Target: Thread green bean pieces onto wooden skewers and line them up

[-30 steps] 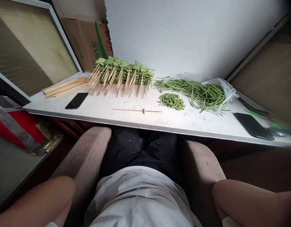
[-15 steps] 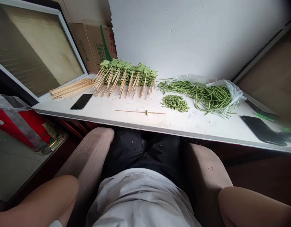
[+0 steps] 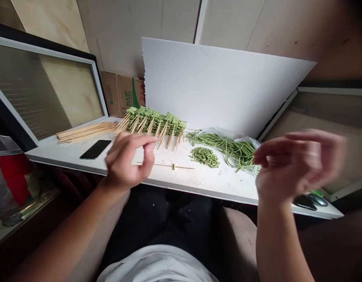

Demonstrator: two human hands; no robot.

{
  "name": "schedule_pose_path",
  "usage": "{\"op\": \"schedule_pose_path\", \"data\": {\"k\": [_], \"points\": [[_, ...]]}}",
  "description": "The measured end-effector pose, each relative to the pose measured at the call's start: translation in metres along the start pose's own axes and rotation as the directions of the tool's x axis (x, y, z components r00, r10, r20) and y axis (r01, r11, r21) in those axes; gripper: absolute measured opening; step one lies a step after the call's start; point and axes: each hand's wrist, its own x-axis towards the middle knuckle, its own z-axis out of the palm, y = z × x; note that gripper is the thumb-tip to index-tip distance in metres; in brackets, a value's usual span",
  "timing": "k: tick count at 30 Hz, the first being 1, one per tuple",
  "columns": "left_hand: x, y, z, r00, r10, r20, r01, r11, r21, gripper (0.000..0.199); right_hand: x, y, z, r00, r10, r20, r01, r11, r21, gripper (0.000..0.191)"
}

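Observation:
My left hand [image 3: 130,158] is raised over the front of the white table, thumb and forefinger curved with a gap between them and nothing in it. On the right my right hand [image 3: 298,162] hangs in the air, blurred, its fingers bent; whether they are closed is unclear. Between the hands a thin wooden skewer [image 3: 185,167] lies on the table with a short green bean piece [image 3: 174,167] on it. Behind it are a pile of cut bean pieces [image 3: 204,156], long green beans [image 3: 236,152] in a clear bag, and stacked bean skewers [image 3: 157,119].
Bare skewers [image 3: 85,132] and a phone [image 3: 95,149] lie at the table's left. A cardboard box [image 3: 116,94] and a white board [image 3: 210,78] stand behind. At the right end are a dark phone [image 3: 304,202] and a mouse [image 3: 317,199]. A red bag [image 3: 13,176] is at far left.
Both hands have come up into view from below, over the table. The camera view has tilted up, so more wall shows. The skewer with the bean piece still lies on the table.

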Motion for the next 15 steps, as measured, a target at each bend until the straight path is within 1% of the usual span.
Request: {"op": "schedule_pose_path", "data": {"k": [1,2,3,4,5,6,7,8,9,10,12,13,14,15], "points": [[0.001,-0.004,0.017,0.999,-0.003,0.040,0.003,1.000,0.008,0.026,0.006,0.007,0.003,0.993,-0.028,-0.114,0.028,1.000,-0.007,0.030],[-0.003,-0.007,0.032,0.993,-0.023,0.112,0.025,1.000,-0.016,0.027,0.013,0.018,0.004,0.980,-0.036,-0.194,0.032,0.999,-0.023,0.020],[-0.009,-0.009,0.045,0.987,-0.026,0.157,0.036,0.998,-0.058,0.028,0.020,0.033,0.004,0.986,0.003,-0.164,-0.010,0.999,-0.043,0.017],[-0.018,-0.011,0.055,0.977,-0.018,0.214,0.040,0.994,-0.103,0.026,0.026,0.050,0.002,0.991,0.070,-0.112,-0.076,0.995,-0.058,0.018],[-0.029,-0.011,0.062,0.967,0.039,0.251,0.002,0.987,-0.160,0.022,0.032,0.069,-0.002,0.983,0.170,-0.063,-0.175,0.982,-0.072,0.020],[-0.041,-0.010,0.067,0.949,0.110,0.294,-0.046,0.975,-0.218,0.019,0.037,0.090,-0.007,0.963,0.268,-0.036,-0.270,0.958,-0.092,0.022],[-0.053,-0.008,0.069,0.915,0.182,0.360,-0.086,0.959,-0.269,0.018,0.040,0.112,-0.013,0.935,0.352,-0.030,-0.353,0.928,-0.116,0.024],[-0.065,-0.005,0.069,0.881,0.252,0.400,-0.133,0.944,-0.301,0.021,0.043,0.133,-0.019,0.900,0.436,-0.020,-0.434,0.888,-0.152,0.025],[-0.076,-0.002,0.068,0.856,0.294,0.425,-0.158,0.932,-0.326,0.023,0.046,0.153,-0.026,0.858,0.513,-0.010,-0.504,0.840,-0.199,0.025],[-0.086,0.001,0.066,0.851,0.293,0.436,-0.143,0.928,-0.344,0.024,0.049,0.171,-0.031,0.811,0.586,-0.009,-0.570,0.785,-0.243,0.024],[-0.104,0.008,0.063,0.870,0.242,0.429,-0.071,0.923,-0.378,0.027,0.055,0.202,-0.038,0.695,0.718,0.017,-0.695,0.679,-0.237,0.024],[-0.112,0.011,0.062,0.893,0.203,0.401,-0.038,0.923,-0.383,0.029,0.059,0.214,-0.040,0.633,0.773,0.050,-0.749,0.627,-0.215,0.026],[-0.118,0.014,0.062,0.907,0.168,0.387,-0.003,0.921,-0.391,0.030,0.063,0.225,-0.040,0.569,0.818,0.081,-0.789,0.571,-0.228,0.028],[-0.124,0.017,0.063,0.916,0.148,0.374,0.015,0.917,-0.398,0.030,0.068,0.234,-0.039,0.528,0.846,0.079,-0.806,0.528,-0.266,0.030]]}}
